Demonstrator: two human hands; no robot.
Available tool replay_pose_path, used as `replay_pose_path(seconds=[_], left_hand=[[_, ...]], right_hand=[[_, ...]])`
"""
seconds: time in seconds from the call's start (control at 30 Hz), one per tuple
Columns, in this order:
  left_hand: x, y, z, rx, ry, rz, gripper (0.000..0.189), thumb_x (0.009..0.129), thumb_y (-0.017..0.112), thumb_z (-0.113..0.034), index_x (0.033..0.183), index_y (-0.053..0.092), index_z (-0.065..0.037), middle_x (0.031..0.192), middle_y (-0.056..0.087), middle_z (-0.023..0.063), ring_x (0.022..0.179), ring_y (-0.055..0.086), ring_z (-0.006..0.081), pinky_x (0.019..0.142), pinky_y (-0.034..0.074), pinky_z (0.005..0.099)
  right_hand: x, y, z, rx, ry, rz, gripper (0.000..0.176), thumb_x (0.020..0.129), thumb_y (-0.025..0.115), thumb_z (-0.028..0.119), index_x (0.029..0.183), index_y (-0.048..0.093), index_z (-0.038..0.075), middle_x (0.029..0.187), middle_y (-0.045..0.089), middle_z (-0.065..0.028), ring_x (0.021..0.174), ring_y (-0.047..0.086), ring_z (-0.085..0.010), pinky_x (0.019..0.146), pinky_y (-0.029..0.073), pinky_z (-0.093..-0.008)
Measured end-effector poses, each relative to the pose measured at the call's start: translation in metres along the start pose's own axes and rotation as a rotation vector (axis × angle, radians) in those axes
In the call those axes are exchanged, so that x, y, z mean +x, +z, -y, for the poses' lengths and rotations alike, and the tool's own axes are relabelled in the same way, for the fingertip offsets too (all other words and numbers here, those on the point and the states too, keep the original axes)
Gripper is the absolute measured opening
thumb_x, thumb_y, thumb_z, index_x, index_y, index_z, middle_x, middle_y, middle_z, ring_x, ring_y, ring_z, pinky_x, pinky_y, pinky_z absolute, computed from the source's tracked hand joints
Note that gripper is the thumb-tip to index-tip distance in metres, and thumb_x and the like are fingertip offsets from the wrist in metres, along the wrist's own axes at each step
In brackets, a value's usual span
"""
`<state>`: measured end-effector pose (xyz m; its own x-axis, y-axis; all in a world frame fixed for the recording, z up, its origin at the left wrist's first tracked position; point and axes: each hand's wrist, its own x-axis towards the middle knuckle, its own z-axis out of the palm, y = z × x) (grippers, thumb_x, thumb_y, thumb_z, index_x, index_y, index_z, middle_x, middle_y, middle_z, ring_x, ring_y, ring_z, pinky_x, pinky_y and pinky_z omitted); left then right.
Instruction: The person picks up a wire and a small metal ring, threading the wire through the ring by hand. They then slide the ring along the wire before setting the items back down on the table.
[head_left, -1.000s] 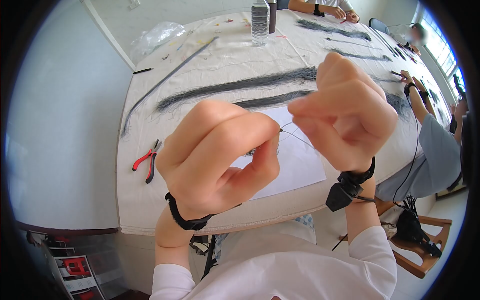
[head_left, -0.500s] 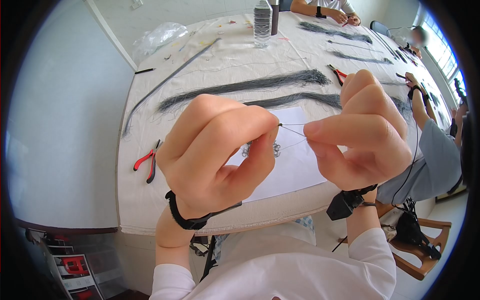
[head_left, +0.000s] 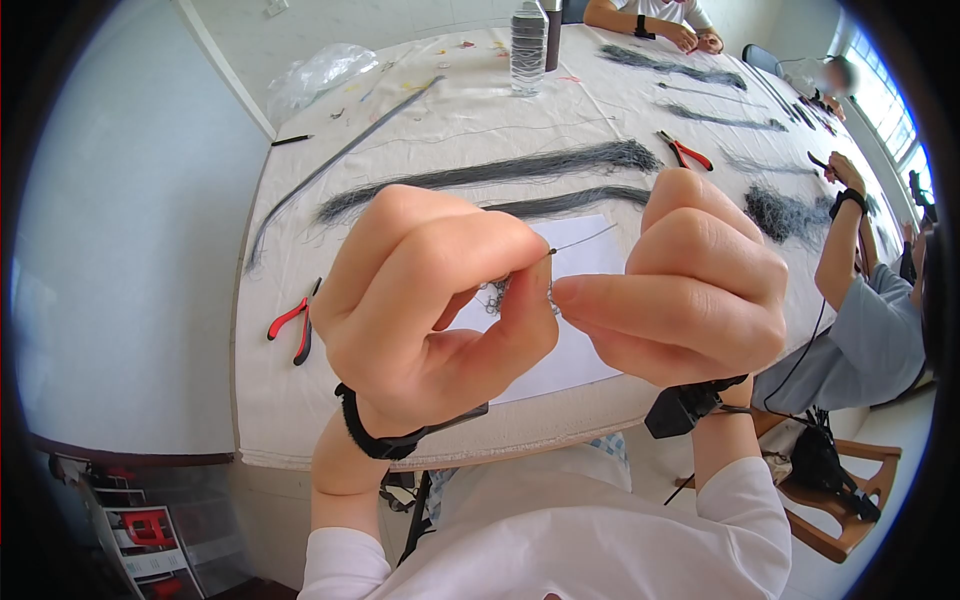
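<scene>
Between the thumb and forefinger of my left hand (head_left: 430, 290) a thin dark wire (head_left: 585, 238) is pinched. A small dark twist in it shows at the fingertips, and one loose end points up to the right. My right hand (head_left: 690, 290) is closed close beside it, its thumb and forefinger pressed together just below the twist. A strand of the wire seems to run down to those fingertips, though most of it is hidden. Beneath both hands lies a white paper sheet (head_left: 585, 355). Small wire rings (head_left: 494, 299) on it are partly covered by my left hand.
Bundles of grey wire (head_left: 490, 172) lie across the cloth-covered table. Red-handled pliers (head_left: 291, 322) rest at left, another pair of pliers (head_left: 688, 153) beyond my right hand. A water bottle (head_left: 528, 50) stands at the back. Co-workers sit opposite and at right, one hand (head_left: 846, 171) holding a dark tool.
My right hand has moved left and slightly down, close to my left fingertips. One wire end it held now sticks out free. The co-worker's arm at right has moved.
</scene>
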<state>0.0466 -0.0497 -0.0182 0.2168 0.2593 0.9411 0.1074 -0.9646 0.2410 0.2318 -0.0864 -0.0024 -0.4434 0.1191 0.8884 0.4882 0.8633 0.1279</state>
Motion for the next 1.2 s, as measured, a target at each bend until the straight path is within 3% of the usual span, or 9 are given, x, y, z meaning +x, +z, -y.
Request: replay_pose_path(seconds=[0.47,0.87,0.93,1.2], left_hand=[[-0.001,0.003,-0.002,0.035,0.008,-0.031,0.016,0.077,0.065,0.008,0.089,0.061,-0.002,0.081,0.054,0.0034,0.055,0.035,0.0044,0.045,0.026,0.018],[0.002,0.005,-0.002,0.067,0.019,-0.003,0.016,0.073,0.071,0.008,0.084,0.066,-0.003,0.079,0.059,0.0028,0.051,0.035,0.0043,0.045,0.025,0.0185],[0.004,0.006,-0.004,0.091,0.018,0.013,0.023,0.063,0.07,0.013,0.08,0.066,-0.003,0.073,0.061,0.0053,0.056,0.056,0.0154,0.045,0.043,0.0244],[0.003,0.008,-0.005,0.062,0.024,0.045,0.022,0.063,0.071,0.011,0.08,0.067,-0.002,0.072,0.06,0.0057,0.053,0.055,0.0161,0.044,0.042,0.024]], right_hand=[[0.001,0.001,0.002,0.03,0.041,0.031,0.038,0.043,0.073,0.004,0.081,0.072,0.002,0.063,0.038,0.0014,0.052,0.036,-0.0146,0.044,0.024,-0.0262],[0.005,-0.001,0.012,-0.206,0.007,-0.007,0.039,0.041,0.066,0.024,0.075,0.073,0.006,0.062,0.032,0.0026,0.053,0.033,-0.0131,0.044,0.022,-0.0253],[0.006,-0.003,0.011,-0.223,-0.028,-0.006,0.04,0.041,0.064,0.025,0.075,0.073,0.005,0.062,0.031,0.002,0.053,0.034,-0.0133,0.044,0.021,-0.025],[0.01,-0.009,0.001,-0.194,-0.059,-0.041,0.037,0.045,0.072,0.015,0.08,0.073,0.003,0.063,0.036,0.0018,0.054,0.034,-0.0135,0.046,0.02,-0.0256]])
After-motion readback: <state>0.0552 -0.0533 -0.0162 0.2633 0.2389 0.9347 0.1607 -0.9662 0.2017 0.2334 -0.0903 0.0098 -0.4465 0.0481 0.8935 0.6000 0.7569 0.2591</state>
